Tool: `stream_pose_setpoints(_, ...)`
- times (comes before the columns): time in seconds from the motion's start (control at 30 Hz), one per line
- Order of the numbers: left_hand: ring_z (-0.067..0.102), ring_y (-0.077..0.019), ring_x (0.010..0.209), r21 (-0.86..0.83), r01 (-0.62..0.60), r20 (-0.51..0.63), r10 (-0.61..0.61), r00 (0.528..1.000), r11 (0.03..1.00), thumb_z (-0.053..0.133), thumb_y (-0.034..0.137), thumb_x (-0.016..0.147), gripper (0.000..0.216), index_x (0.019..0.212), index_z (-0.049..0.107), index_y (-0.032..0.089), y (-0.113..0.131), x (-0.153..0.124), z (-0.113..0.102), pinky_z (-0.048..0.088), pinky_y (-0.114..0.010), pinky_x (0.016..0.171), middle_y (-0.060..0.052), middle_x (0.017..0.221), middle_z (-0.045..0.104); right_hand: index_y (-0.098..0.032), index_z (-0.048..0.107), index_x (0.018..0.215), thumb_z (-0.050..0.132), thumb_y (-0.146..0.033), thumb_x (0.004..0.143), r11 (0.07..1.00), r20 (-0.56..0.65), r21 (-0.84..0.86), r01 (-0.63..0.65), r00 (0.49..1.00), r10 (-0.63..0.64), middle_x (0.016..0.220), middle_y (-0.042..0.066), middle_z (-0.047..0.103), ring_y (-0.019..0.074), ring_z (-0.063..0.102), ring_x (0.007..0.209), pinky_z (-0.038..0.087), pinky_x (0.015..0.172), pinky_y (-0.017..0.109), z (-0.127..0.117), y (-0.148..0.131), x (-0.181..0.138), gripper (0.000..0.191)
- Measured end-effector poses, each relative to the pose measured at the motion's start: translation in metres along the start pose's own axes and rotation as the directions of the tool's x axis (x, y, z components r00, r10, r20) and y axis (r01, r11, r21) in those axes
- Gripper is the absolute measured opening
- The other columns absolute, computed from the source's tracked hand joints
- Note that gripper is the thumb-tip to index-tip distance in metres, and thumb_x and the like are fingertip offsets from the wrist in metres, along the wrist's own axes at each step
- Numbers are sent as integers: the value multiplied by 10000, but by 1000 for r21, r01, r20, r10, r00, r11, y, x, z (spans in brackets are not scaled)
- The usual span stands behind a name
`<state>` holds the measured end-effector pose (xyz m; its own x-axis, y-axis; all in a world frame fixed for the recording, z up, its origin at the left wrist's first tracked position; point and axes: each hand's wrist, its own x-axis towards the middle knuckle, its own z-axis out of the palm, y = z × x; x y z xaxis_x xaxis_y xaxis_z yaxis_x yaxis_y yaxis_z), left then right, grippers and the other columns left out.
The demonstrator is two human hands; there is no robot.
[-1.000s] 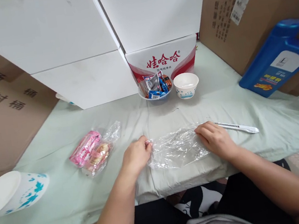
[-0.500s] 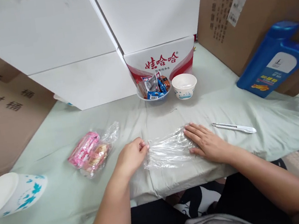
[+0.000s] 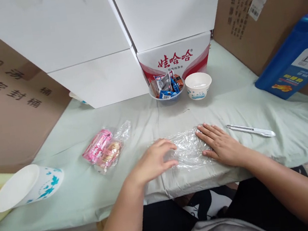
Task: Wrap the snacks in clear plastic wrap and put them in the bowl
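A crinkled clear plastic bag lies flat on the cloth-covered table in front of me. My right hand rests palm down on its right end, fingers stretched out. Over the left end is my left hand, thumb and fingers apart with nothing between them; whether it touches the plastic I cannot tell. Just right of my right hand lies a white utility knife. To the left of my left hand sits a clear bag of pink-wrapped snacks.
Behind the plastic stand a bowl of small snack packets and a paper bowl. Another paper bowl is tilted at the left. White boxes, a brown carton and a blue bottle line the table.
My left hand has let go of the plastic bag's left edge, opened and moved right over it. The bag is less stretched. My right hand stays on it. The view has shifted left.
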<state>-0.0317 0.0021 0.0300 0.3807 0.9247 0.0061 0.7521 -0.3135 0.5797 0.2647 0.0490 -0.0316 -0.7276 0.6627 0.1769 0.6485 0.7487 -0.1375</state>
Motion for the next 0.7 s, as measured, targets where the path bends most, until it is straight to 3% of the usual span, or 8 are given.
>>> stream_pose_setpoints(0.03, 593, -213, 1023, -7, -30, 97, 31, 995, 1000, 730, 271, 734, 269, 997, 676, 254, 1, 0, 2, 479, -308, 898, -34, 1059, 634, -154, 369, 1489, 438, -535, 960, 1000, 1, -7, -9, 1000, 9, 1549, 147, 344, 306, 253, 1456, 295, 1154, 536, -1, 2, -1, 655)
stream_pose_setpoints(0.1, 563, -246, 1082, 43, 18, 134, -24, 991, 999, 768, 245, 680, 327, 995, 683, 265, -3, -1, -1, 460, -354, 951, -38, 1078, 623, -127, 400, 1468, 445, -529, 957, 998, -8, -23, -52, 999, 52, 1533, 168, 366, 322, 278, 1444, 317, 1138, 550, -5, 8, -4, 653)
stream_pose_setpoints(0.27, 587, -266, 1042, 131, 246, -99, -234, 967, 961, 679, 283, 724, 221, 940, 670, 236, -31, -13, -25, 444, -390, 953, -54, 1065, 640, -88, 543, 1339, 425, -436, 983, 987, -156, -25, -157, 976, 151, 1438, 216, 486, 356, 358, 1400, 357, 1097, 583, -20, 21, -13, 511)
stream_pose_setpoints(0.37, 630, -226, 889, 98, 368, -181, -347, 920, 925, 578, 354, 805, 246, 1014, 629, 234, -35, -19, -33, 475, -342, 817, -36, 991, 669, -117, 580, 1290, 461, -354, 981, 996, -233, 73, -46, 970, 62, 1353, 188, 567, 319, 432, 1345, 398, 1082, 533, -33, 15, -14, 407)
stream_pose_setpoints(0.47, 633, -199, 741, 90, 485, -201, -461, 865, 870, 482, 381, 866, 264, 1059, 581, 232, -32, -23, -35, 448, -309, 678, 4, 805, 678, -160, 603, 1260, 525, -385, 956, 968, -126, 210, 139, 985, -114, 1238, 148, 625, 276, 549, 1182, 488, 988, 466, -42, 4, -13, 386)
stream_pose_setpoints(0.57, 637, -189, 716, 18, 477, -135, -470, 872, 879, 500, 419, 862, 277, 1051, 572, 229, -32, -25, -34, 447, -299, 663, 20, 753, 678, -190, 628, 1225, 574, -471, 917, 935, -6, 296, 195, 979, -202, 1184, 129, 629, 267, 571, 1096, 508, 935, 458, -43, 0, -11, 421)
stream_pose_setpoints(0.7, 651, -197, 864, -188, 359, -98, -381, 919, 914, 577, 394, 806, 311, 1062, 593, 218, -30, -25, -29, 495, -322, 768, -33, 969, 702, -214, 633, 1219, 589, -472, 905, 926, 0, 337, 168, 984, -179, 1185, 116, 623, 263, 561, 1099, 492, 944, 466, -39, 3, -12, 409)
